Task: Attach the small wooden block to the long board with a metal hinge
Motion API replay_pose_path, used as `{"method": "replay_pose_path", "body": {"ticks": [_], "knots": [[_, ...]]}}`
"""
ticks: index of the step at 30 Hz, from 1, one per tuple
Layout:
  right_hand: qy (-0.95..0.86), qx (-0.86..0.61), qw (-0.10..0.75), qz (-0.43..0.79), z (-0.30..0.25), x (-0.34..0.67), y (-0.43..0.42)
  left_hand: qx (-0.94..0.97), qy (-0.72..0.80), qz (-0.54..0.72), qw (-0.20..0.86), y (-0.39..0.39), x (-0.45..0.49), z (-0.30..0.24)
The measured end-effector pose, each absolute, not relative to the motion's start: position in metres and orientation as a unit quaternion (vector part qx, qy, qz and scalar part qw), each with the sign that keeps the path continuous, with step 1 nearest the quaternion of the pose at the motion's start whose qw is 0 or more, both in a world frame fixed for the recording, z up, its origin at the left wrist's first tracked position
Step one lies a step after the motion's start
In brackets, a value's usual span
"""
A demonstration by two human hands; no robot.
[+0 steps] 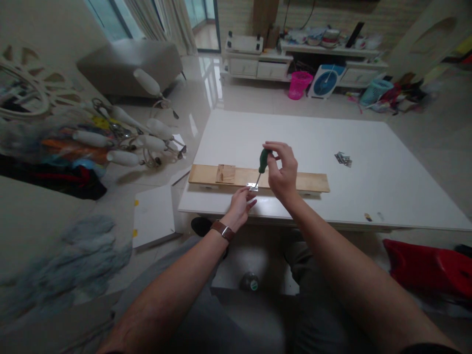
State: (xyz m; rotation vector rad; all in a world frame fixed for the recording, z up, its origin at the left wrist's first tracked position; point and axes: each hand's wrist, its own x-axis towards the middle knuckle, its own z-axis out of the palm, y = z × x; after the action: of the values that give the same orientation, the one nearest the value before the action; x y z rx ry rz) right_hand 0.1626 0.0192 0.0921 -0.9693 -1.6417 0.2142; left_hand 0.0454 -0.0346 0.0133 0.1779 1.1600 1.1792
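A long pale wooden plank (309, 181) lies along the near edge of a white table (295, 142), with a small square wood block (225, 173) on its left part. My right hand (282, 172) is closed round the green handle of a screwdriver (262, 164), whose tip points down onto a small metal hinge (252, 186) at the plank's front edge. My left hand (241, 204), a brown watch strap on its wrist, has its fingers pinched at the hinge, pressing on it.
A little heap of metal screws or hinges (343, 159) lies on the table's right part. A white board (153, 216) rests on the floor to the left, near a white lamp fixture (136, 140). A red object (427, 268) sits at the lower right.
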Motion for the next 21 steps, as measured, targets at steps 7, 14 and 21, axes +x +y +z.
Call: {"method": "replay_pose_path", "body": {"ticks": [7, 14, 21], "knots": [[-0.683, -0.439, 0.58, 0.061, 0.0926, 0.1624, 0.0194, 0.066, 0.52, 0.524, 0.671, -0.0341, 0.0458, 0.0144], [-0.701, -0.41, 0.578, 0.082, 0.0937, 0.1617, 0.0183, 0.075, 0.518, 0.522, 0.673, -0.0347, 0.0451, 0.0127], [-0.68, -0.424, 0.595, 0.064, 0.0944, 0.1621, 0.0185, 0.086, 0.514, 0.525, 0.673, -0.0344, 0.0439, 0.0094]]}}
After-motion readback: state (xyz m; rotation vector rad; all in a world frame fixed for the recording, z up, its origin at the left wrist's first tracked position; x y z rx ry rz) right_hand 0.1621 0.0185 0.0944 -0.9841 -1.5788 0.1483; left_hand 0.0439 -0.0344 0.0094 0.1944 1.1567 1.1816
